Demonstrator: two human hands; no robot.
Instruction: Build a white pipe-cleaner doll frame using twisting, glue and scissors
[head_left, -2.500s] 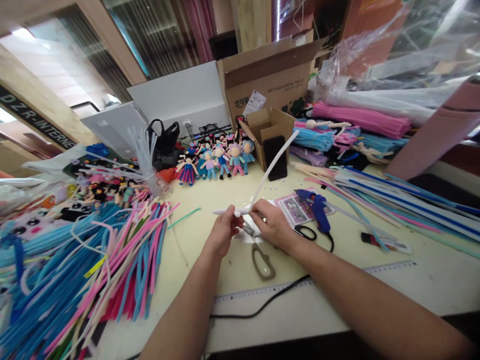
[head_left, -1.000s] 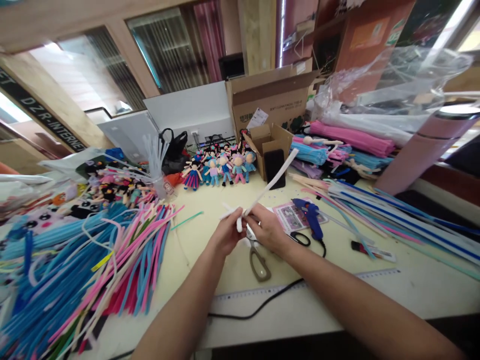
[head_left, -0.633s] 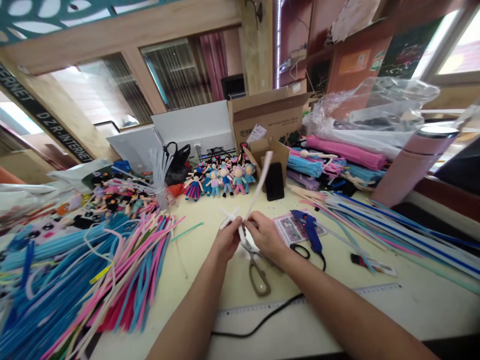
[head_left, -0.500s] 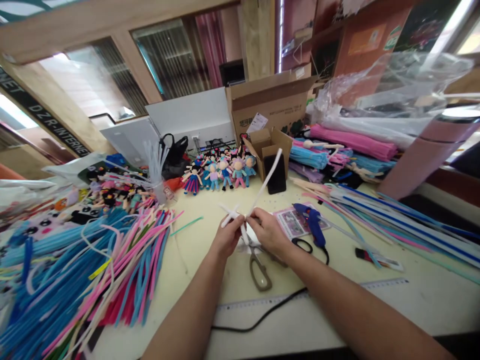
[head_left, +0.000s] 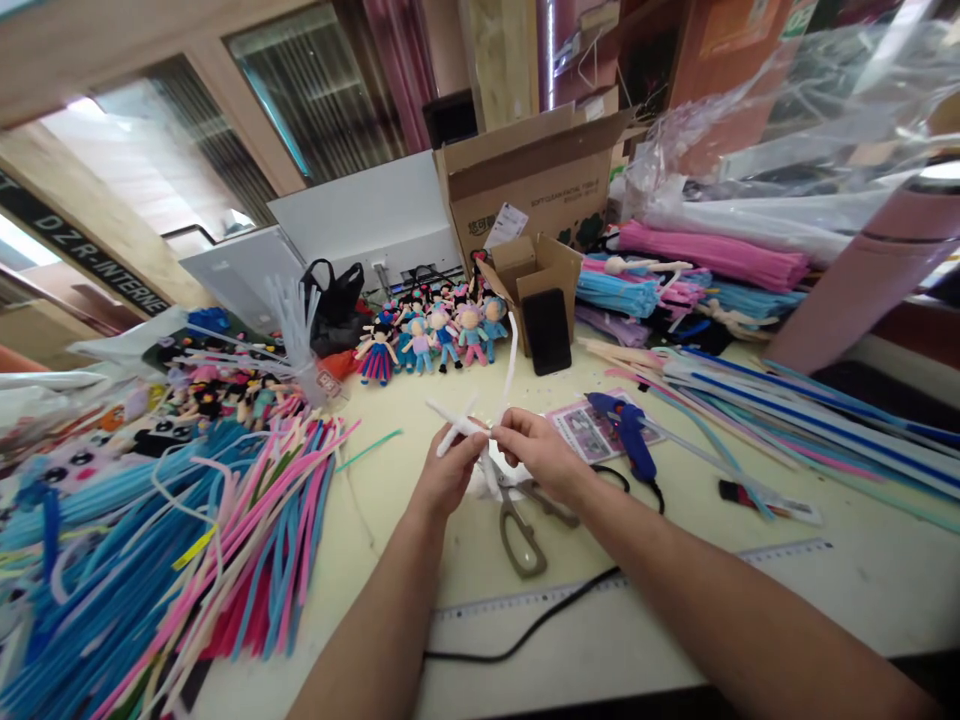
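Observation:
White pipe cleaners point(head_left: 454, 432), crossed and twisted together, are pinched in my left hand point(head_left: 448, 468) over the middle of the table. My right hand point(head_left: 534, 452) grips the same piece from the other side, its fingertips close to the left ones. One long white strand point(head_left: 513, 358) rises between the hands and curves at its top. Below them lie scissors point(head_left: 522, 540) with grey-brown handles, their blades partly hidden by the hands and a white item underneath.
Bundles of coloured pipe cleaners lie left point(head_left: 247, 520) and right point(head_left: 787, 425). A blue glue gun point(head_left: 630, 437) rests on a printed card, its black cord point(head_left: 517, 640) crossing near a ruler point(head_left: 780, 550). Several small dolls point(head_left: 442, 335), a phone point(head_left: 547, 332) and cardboard boxes point(head_left: 532, 190) stand behind.
The long white strand has swung from leaning right to a more upright, curved pose. My right fingers have shifted slightly around the join, and the camera view has tilted down a little.

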